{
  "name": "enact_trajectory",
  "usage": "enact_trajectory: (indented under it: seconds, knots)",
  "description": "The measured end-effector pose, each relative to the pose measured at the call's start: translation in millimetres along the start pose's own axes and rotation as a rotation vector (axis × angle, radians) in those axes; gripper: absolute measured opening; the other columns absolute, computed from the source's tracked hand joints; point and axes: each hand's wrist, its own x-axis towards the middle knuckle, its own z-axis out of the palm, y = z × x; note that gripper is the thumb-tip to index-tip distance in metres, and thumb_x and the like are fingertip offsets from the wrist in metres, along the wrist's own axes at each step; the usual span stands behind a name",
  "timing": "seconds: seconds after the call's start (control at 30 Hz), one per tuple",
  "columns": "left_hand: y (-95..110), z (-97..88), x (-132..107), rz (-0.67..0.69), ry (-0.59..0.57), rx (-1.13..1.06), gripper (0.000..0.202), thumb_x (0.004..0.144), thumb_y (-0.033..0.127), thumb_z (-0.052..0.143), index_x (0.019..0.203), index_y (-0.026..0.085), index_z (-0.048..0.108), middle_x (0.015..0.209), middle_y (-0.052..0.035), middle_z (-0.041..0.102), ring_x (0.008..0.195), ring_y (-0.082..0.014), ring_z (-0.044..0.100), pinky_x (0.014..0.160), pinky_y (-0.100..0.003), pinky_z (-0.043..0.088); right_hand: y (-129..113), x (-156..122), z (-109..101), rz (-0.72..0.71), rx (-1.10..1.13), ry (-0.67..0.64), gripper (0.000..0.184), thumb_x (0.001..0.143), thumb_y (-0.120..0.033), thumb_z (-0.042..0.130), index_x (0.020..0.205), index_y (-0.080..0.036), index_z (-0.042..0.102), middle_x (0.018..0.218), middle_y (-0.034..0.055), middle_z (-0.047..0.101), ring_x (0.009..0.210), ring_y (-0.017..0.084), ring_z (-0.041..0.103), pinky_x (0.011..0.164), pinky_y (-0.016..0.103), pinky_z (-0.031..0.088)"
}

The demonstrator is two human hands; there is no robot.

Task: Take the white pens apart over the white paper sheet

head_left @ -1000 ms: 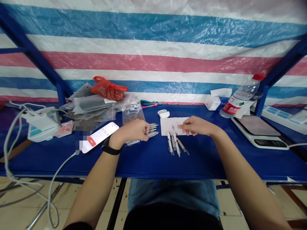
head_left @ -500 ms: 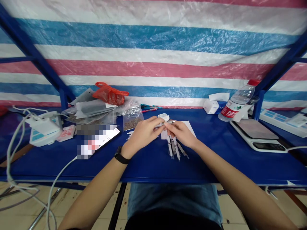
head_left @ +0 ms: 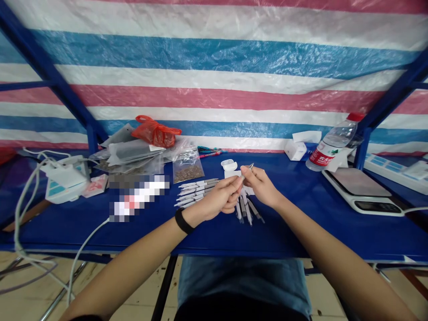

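Note:
My left hand [head_left: 224,196] and my right hand [head_left: 262,185] meet over the middle of the blue table, both with closed fingers. Between them they pinch a pen [head_left: 251,166], whose silvery pointed end sticks out above my right fingers; most of it is hidden. Left of my left hand, several white-and-grey pens [head_left: 194,192] lie side by side in a row. Below the hands, several more pens [head_left: 246,208] lie loosely fanned. A sheet of white paper [head_left: 236,174] is partly covered by my hands. Just behind it stands an open small white case [head_left: 229,165].
To the left are a phone with a blurred screen [head_left: 143,194], a power strip with cables [head_left: 63,187], plastic bags [head_left: 133,154] and a red bag [head_left: 155,131]. A water bottle [head_left: 331,145], tissue box [head_left: 297,150] and scale [head_left: 363,187] stand at the right.
My left hand has drawn toward me and right, its fingers now curled, uncovering the row of pens. The pen's pointed end now tilts upward above my right hand.

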Motion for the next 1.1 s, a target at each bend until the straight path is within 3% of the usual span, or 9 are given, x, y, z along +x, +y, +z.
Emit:
enact_trajectory:
  seconds: [0.13, 0.27, 0.37, 0.53, 0.6, 0.8, 0.9, 0.97, 1.1]
  knots:
    - [6, 0.1, 0, -0.046, -0.087, -0.239, 0.037, 0.099, 0.051, 0.055, 0.082, 0.020, 0.047, 0.050, 0.0115, 0.025, 0.037, -0.0042, 0.015, 0.037, -0.014, 0.020, -6, 1, -7, -0.042, -0.020, -0.002, 0.062, 0.081, -0.083, 0.052, 0.064, -0.025, 0.041, 0.059, -0.0048, 0.039, 0.057, 0.013, 0.035, 0.057, 0.029, 0.033]
    - [4, -0.5, 5, -0.047, -0.056, -0.266, 0.033, 0.103, 0.045, 0.051, 0.085, 0.017, 0.054, 0.053, 0.0092, 0.032, 0.037, -0.0039, 0.021, 0.038, -0.013, 0.024, -9, 6, -13, -0.048, -0.054, 0.054, 0.060, 0.074, -0.078, 0.067, 0.064, -0.024, 0.043, 0.062, -0.0043, 0.044, 0.062, 0.013, 0.040, 0.064, 0.030, 0.039]
    - [1, -4.3, 6, -0.049, -0.024, -0.245, 0.032, 0.103, 0.043, 0.050, 0.086, 0.017, 0.055, 0.054, 0.0099, 0.029, 0.038, -0.0036, 0.020, 0.038, -0.013, 0.023, -7, 8, -16, 0.009, -0.085, 0.047, 0.053, 0.076, -0.069, 0.070, 0.064, -0.023, 0.045, 0.062, -0.0043, 0.046, 0.062, 0.014, 0.042, 0.065, 0.030, 0.040]
    - [0, -9.5, 5, -0.103, -0.085, -0.307, 0.031, 0.105, 0.040, 0.046, 0.084, 0.017, 0.052, 0.052, 0.0111, 0.023, 0.037, -0.0039, 0.013, 0.037, -0.012, 0.021, -9, 5, -23, 0.043, 0.033, -0.086, 0.028, 0.079, -0.047, 0.071, 0.081, -0.021, 0.062, 0.071, -0.0008, 0.060, 0.070, 0.016, 0.055, 0.071, 0.032, 0.045]
    - [0, -9.9, 5, -0.108, -0.115, -0.324, 0.030, 0.105, 0.038, 0.044, 0.085, 0.017, 0.051, 0.051, 0.0110, 0.024, 0.038, -0.0043, 0.012, 0.037, -0.012, 0.021, -10, 5, -23, 0.072, 0.117, -0.124, 0.026, 0.077, -0.042, 0.073, 0.089, -0.020, 0.066, 0.076, 0.0003, 0.065, 0.071, 0.017, 0.059, 0.071, 0.033, 0.046]
    - [-1, -9.5, 5, -0.071, -0.106, -0.310, 0.023, 0.102, 0.042, 0.052, 0.092, 0.021, 0.048, 0.053, 0.0121, 0.025, 0.038, -0.0048, 0.012, 0.037, -0.011, 0.021, -5, 6, -21, 0.122, 0.240, 0.033, 0.033, 0.071, -0.041, 0.083, 0.093, -0.021, 0.069, 0.063, -0.0045, 0.062, 0.064, 0.015, 0.060, 0.076, 0.036, 0.050]
    - [0, -9.0, 5, -0.100, -0.085, -0.289, 0.023, 0.102, 0.041, 0.053, 0.092, 0.021, 0.047, 0.052, 0.0122, 0.025, 0.038, -0.0046, 0.012, 0.037, -0.011, 0.021, -6, 5, -24, 0.108, 0.333, -0.025, 0.040, 0.067, -0.033, 0.085, 0.103, -0.025, 0.069, 0.088, 0.0006, 0.075, 0.080, 0.018, 0.067, 0.084, 0.037, 0.051]
    - [0, -8.6, 5, -0.104, -0.091, -0.276, 0.026, 0.103, 0.042, 0.052, 0.090, 0.020, 0.049, 0.052, 0.0118, 0.025, 0.038, -0.0042, 0.012, 0.037, -0.011, 0.020, -7, 4, -25, 0.116, 0.340, -0.043, 0.039, 0.069, -0.031, 0.083, 0.105, -0.027, 0.069, 0.103, 0.0030, 0.075, 0.089, 0.019, 0.068, 0.084, 0.037, 0.051]
    - [-1, -8.6, 5, -0.076, -0.117, -0.271, 0.026, 0.103, 0.043, 0.051, 0.091, 0.020, 0.051, 0.053, 0.0115, 0.025, 0.038, -0.0042, 0.012, 0.037, -0.011, 0.021, -5, 4, -23, 0.153, 0.248, -0.013, 0.031, 0.072, -0.035, 0.083, 0.097, -0.023, 0.068, 0.073, -0.0028, 0.068, 0.067, 0.016, 0.064, 0.076, 0.037, 0.051]
